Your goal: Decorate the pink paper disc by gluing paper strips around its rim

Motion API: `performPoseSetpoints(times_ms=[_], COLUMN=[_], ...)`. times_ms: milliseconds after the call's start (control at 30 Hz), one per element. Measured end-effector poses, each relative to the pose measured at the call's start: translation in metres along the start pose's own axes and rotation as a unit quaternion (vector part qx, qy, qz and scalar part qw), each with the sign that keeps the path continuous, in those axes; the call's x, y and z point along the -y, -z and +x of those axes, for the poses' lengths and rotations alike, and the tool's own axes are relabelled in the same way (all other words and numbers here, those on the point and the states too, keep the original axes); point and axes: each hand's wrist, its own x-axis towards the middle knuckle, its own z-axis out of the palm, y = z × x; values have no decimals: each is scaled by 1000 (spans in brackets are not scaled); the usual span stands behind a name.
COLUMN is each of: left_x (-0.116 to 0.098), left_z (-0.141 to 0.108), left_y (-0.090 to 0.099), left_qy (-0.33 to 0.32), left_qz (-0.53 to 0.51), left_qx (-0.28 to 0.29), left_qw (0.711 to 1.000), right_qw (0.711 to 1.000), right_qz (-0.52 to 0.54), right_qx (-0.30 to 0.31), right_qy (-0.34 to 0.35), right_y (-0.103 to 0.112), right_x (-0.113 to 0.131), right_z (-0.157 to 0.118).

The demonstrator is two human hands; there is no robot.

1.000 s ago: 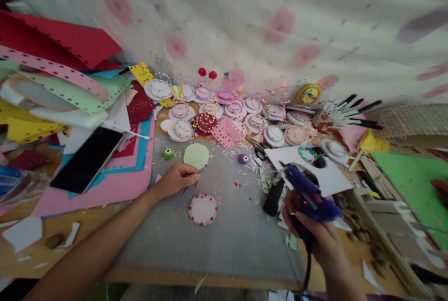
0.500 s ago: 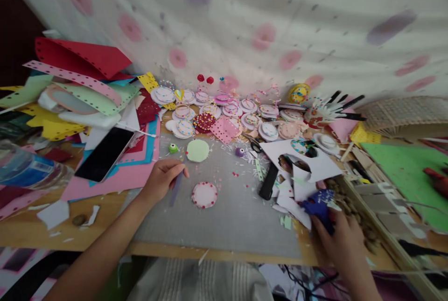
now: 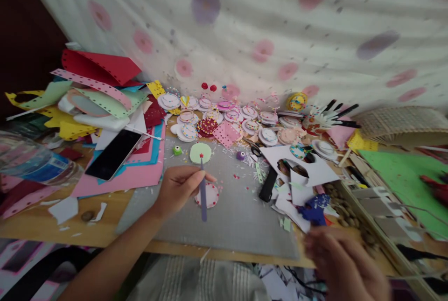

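My left hand (image 3: 182, 189) pinches a narrow purple strip (image 3: 204, 203) with a small red piece at its upper tip. The strip stands out over a round pink-and-white disc (image 3: 212, 195) edged with red dots, on the grey mat (image 3: 245, 226). Just above the strip's tip lies a pale green disc (image 3: 200, 153). At the lower right is my right hand (image 3: 345, 263), blurred by motion, in front of the blue scrap (image 3: 316, 208); its fingers are bent, and whether it holds anything is not visible.
Decorated discs (image 3: 233, 114) line the back. Coloured papers, a phone (image 3: 114, 154) and a bottle (image 3: 38, 161) are on the left. Scissors (image 3: 256, 150), a black-handled tool (image 3: 268, 184), white cut paper (image 3: 322, 168) and a wooden tray (image 3: 367, 221) are on the right.
My left hand has moved right, bringing the purple strip over the red-dotted disc. My right hand has come away from the blue scrap, down and toward me. The view has shifted slightly.
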Motion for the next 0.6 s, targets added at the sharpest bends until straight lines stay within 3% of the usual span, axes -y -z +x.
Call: performPoseSetpoints(times_ms=[67, 100, 167, 200, 300, 367, 400, 467, 600], left_x=[-3, -4, -8, -10, -19, -24, -26, -26, -21], left_z=[-2, -2, -3, -2, 0, 2, 4, 7, 17], left_y=[-10, -13, -18, -18, -15, -12, -10, -9, -6], left_qy=[-19, -31, -59, -77, -143, -185, -201, -223, -230], left_qz=[-7, -7, 10, 27, 83, 132, 160, 212, 239], left_qx=[27, 41, 69, 84, 114, 121, 127, 148, 224], left_qw=[999, 999, 996, 993, 980, 966, 958, 940, 916], right_qw=[973, 941, 874, 827, 683, 616, 597, 590, 643], right_qz=[131, 195, 287, 321, 431, 493, 515, 535, 527], right_qx=[175, 262, 374, 436, 524, 519, 510, 491, 458], right_qy=[-67, -81, -122, -154, -270, -328, -345, -353, -314], right_y=[-49, -72, -109, -122, -145, -151, -153, -158, -161], right_x=[15, 22, 35, 40, 50, 50, 48, 42, 32], right_z=[6, 9, 15, 18, 22, 21, 20, 18, 21])
